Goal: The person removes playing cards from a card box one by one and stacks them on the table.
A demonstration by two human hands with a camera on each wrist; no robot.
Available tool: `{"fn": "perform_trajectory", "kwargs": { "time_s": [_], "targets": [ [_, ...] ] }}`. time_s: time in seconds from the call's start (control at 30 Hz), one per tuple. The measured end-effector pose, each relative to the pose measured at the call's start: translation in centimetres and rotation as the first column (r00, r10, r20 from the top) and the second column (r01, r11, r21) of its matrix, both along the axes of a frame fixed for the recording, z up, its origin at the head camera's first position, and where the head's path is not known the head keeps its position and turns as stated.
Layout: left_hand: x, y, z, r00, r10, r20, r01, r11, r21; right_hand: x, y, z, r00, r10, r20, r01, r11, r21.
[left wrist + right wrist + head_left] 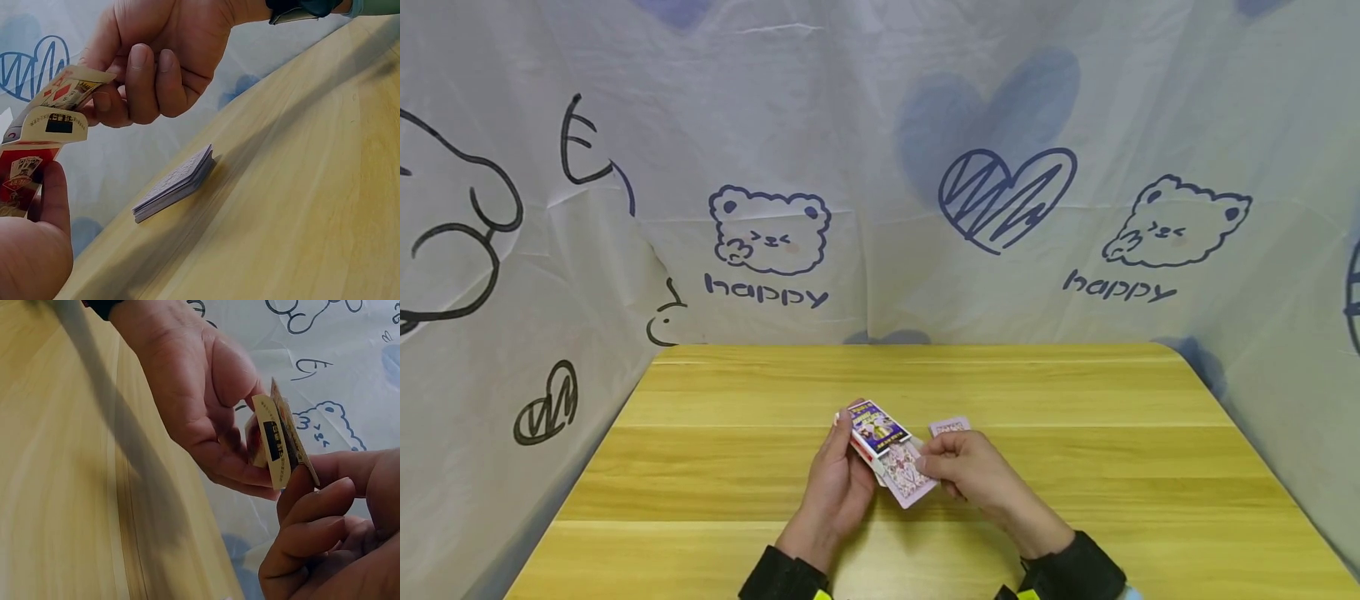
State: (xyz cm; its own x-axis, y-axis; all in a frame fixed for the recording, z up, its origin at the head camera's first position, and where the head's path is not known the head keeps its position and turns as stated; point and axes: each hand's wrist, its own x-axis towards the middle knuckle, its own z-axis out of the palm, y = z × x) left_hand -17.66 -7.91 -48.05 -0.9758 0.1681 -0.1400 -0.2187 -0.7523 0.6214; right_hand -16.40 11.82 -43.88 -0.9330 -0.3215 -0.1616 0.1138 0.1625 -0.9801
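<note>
Currently, the box (877,427) lies gripped in the left hand (837,487). At its open end, the right hand (976,472), fingers curled, pinches cards (905,479).

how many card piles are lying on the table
1: the card pile on the table, partly hidden behind the right hand in the head view; another could be hidden.

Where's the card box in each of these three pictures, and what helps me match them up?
Head: card box, just below centre, in the left hand.
Left wrist: at the left edge, about mid-height.
Right wrist: right of centre, about mid-height.
Shared landmark: the right hand, at the box's open end.
</note>
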Motion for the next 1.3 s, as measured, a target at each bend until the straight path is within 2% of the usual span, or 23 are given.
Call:
{"fn": "perform_trajectory", "kwargs": {
  "time_s": [0.3,0.73,0.83,0.93,1.03,1.1,1.3],
  "targets": [
    [-0.1,0.0,0.0,1.000,0.018,0.016,-0.018,1.000,-0.006,-0.2,0.4,-0.1,0.999,-0.033,-0.040,0.036,0.997,0.065],
    [-0.4,-0.2,-0.1,0.996,0.074,0.048,-0.075,0.997,0.018,-0.4,1.6,1.2,0.998,-0.036,-0.055,0.038,0.998,0.041],
    [-0.6,-0.4,-0.2,0.995,0.068,0.075,-0.070,0.997,0.026,-0.6,1.9,1.3,0.996,-0.067,-0.059,0.069,0.997,0.023],
    [-0.6,-0.6,-0.3,0.990,0.076,0.119,-0.079,0.997,0.024,-0.9,2.2,1.4,0.990,-0.133,-0.054,0.134,0.991,0.013],
    [-0.7,-0.7,-0.4,0.984,0.094,0.154,-0.099,0.995,0.026,-1.2,2.5,1.3,0.976,-0.204,-0.072,0.209,0.975,0.069],
    [-0.6,-0.8,-0.3,0.981,0.105,0.165,-0.111,0.993,0.028,-1.5,2.9,1.1,0.967,-0.230,-0.106,0.244,0.958,0.151],
    [-0.5,-0.8,-0.1,0.979,0.108,0.176,-0.115,0.993,0.034,-2.8,4.9,0.4,0.953,-0.211,-0.217,0.284,0.873,0.397]
  ]
}}
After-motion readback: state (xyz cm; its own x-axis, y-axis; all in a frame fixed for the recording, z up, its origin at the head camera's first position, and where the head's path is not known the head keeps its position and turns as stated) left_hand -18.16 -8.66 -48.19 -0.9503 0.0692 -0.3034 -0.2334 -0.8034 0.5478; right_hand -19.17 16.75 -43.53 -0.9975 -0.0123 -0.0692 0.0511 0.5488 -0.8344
